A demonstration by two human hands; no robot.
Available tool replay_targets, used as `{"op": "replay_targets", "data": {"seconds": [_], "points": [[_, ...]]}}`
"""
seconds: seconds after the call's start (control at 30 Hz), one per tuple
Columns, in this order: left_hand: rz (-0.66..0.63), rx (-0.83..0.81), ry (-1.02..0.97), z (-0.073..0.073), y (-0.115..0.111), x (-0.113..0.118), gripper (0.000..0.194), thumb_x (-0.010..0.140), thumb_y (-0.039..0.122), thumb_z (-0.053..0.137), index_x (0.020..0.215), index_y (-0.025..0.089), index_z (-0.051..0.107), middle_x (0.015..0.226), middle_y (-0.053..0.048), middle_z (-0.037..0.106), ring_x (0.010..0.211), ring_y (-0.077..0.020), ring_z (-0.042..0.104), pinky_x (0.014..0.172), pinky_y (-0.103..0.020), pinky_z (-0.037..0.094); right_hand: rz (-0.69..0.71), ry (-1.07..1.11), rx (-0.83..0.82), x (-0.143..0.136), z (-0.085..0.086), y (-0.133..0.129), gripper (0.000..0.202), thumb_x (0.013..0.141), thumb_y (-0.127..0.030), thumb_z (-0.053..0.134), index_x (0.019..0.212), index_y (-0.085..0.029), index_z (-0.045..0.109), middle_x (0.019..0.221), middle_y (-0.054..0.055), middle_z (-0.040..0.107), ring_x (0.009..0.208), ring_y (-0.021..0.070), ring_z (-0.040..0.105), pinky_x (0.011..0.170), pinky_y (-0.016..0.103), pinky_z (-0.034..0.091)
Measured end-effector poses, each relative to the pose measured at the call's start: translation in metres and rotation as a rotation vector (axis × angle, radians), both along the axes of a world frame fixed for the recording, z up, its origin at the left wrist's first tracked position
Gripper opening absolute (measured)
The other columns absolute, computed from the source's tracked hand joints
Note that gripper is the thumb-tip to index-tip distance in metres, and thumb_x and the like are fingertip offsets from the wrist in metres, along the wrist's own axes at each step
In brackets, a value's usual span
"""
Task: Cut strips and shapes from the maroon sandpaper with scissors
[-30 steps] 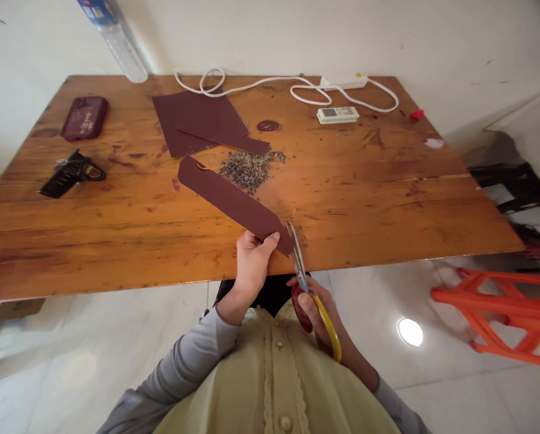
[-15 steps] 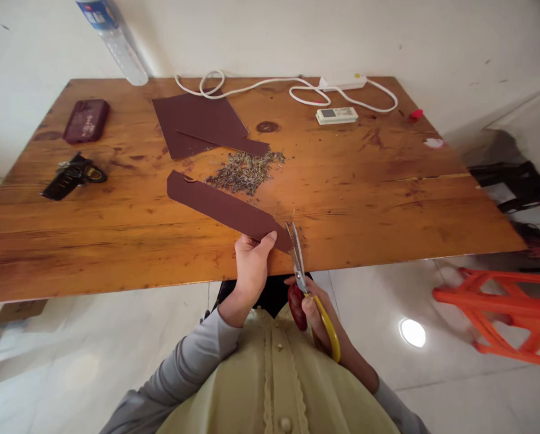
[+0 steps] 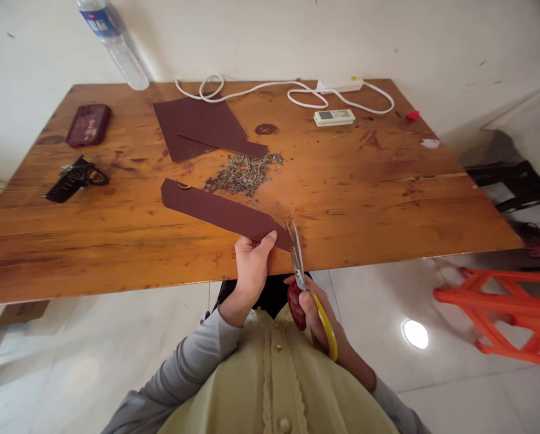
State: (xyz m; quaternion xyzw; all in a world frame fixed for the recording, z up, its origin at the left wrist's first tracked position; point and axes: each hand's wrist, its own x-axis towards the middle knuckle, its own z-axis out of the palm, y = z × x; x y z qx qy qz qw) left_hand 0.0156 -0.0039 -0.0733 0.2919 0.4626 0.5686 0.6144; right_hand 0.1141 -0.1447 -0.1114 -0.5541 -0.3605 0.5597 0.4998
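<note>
A long strip of dark maroon card (image 3: 220, 211) slants over the table's front edge, pinched near its right end by my left hand (image 3: 252, 265), thumb on top. My right hand (image 3: 317, 313) is wrapped round the yellow handle of a pair of scissors (image 3: 299, 259). The slightly parted blades point away from me, right at the strip's narrowed end. Behind the strip lies a heap of thin dark scraps (image 3: 245, 173). A larger maroon sheet (image 3: 193, 123) is farther back, with a narrow maroon piece (image 3: 234, 144) across it.
On the wooden table (image 3: 387, 211), a black clip-like object (image 3: 76, 179) and a maroon phone case (image 3: 88, 125) sit left. A bottle (image 3: 116, 48) stands at the back. A white remote (image 3: 334, 117) lies by a white cord (image 3: 261, 85). An orange stool (image 3: 500, 295) stands right.
The far left end of the strip has dipped slightly toward me. The scissor handles have shifted a little left. Both hands keep their holds, and the view has tilted slightly.
</note>
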Motion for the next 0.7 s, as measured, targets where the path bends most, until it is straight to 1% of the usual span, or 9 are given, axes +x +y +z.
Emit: {"op": "replay_targets", "data": {"seconds": [0.1, 0.2, 0.33, 0.4, 0.57, 0.7], "points": [[-0.008, -0.014, 0.005, 0.0, -0.001, 0.0, 0.02, 0.063, 0.03, 0.089, 0.072, 0.02, 0.075, 0.077, 0.0, 0.077, 0.071, -0.0147, 0.067, 0.076, -0.029, 0.055, -0.042, 0.076, -0.032, -0.003, 0.004, 0.001, 0.06, 0.095, -0.082, 0.059, 0.109, -0.024, 0.062, 0.063, -0.009, 0.038, 0.046, 0.0112, 0.031, 0.041, 0.024, 0.024], [0.001, -0.005, 0.007, 0.0, -0.001, 0.0, 0.02, 0.063, 0.03, 0.089, 0.072, 0.02, 0.074, 0.076, 0.0, 0.077, 0.071, -0.0149, 0.066, 0.075, -0.029, 0.055, -0.046, 0.101, -0.065, -0.005, 0.008, 0.001, 0.058, 0.093, -0.08, 0.063, 0.106, -0.024, 0.062, 0.059, -0.011, 0.034, 0.044, 0.0098, 0.028, 0.04, 0.023, 0.021], [-0.006, -0.001, 0.01, -0.001, 0.0, 0.0, 0.02, 0.064, 0.03, 0.089, 0.071, 0.02, 0.073, 0.074, 0.0, 0.075, 0.069, -0.0148, 0.065, 0.073, -0.029, 0.054, -0.055, 0.108, -0.112, -0.005, 0.009, 0.001, 0.062, 0.087, -0.083, 0.067, 0.103, -0.024, 0.062, 0.057, -0.013, 0.03, 0.042, 0.0082, 0.022, 0.037, 0.022, 0.018], [-0.006, -0.001, 0.013, -0.002, 0.001, 0.0, 0.02, 0.064, 0.03, 0.088, 0.072, 0.02, 0.073, 0.075, 0.0, 0.076, 0.069, -0.0149, 0.065, 0.073, -0.029, 0.054, -0.057, 0.09, -0.095, -0.004, 0.008, 0.001, 0.063, 0.088, -0.084, 0.066, 0.103, -0.023, 0.063, 0.057, -0.013, 0.031, 0.041, 0.0082, 0.024, 0.037, 0.022, 0.02], [0.015, 0.004, -0.014, -0.002, 0.001, 0.0, 0.019, 0.062, 0.029, 0.088, 0.072, 0.019, 0.075, 0.076, 0.0, 0.076, 0.071, -0.0146, 0.065, 0.075, -0.029, 0.054, -0.032, 0.019, 0.041, -0.002, 0.0, 0.001, 0.067, 0.091, -0.085, 0.059, 0.112, -0.022, 0.065, 0.062, -0.009, 0.044, 0.043, 0.0097, 0.032, 0.041, 0.025, 0.026], [0.031, 0.014, -0.018, -0.002, 0.001, 0.001, 0.018, 0.062, 0.027, 0.088, 0.071, 0.02, 0.075, 0.076, 0.001, 0.076, 0.07, -0.0141, 0.065, 0.075, -0.028, 0.053, -0.007, 0.008, 0.061, -0.001, -0.007, 0.002, 0.063, 0.094, -0.082, 0.059, 0.114, -0.023, 0.064, 0.066, -0.008, 0.044, 0.047, 0.0112, 0.033, 0.043, 0.026, 0.029]]}}
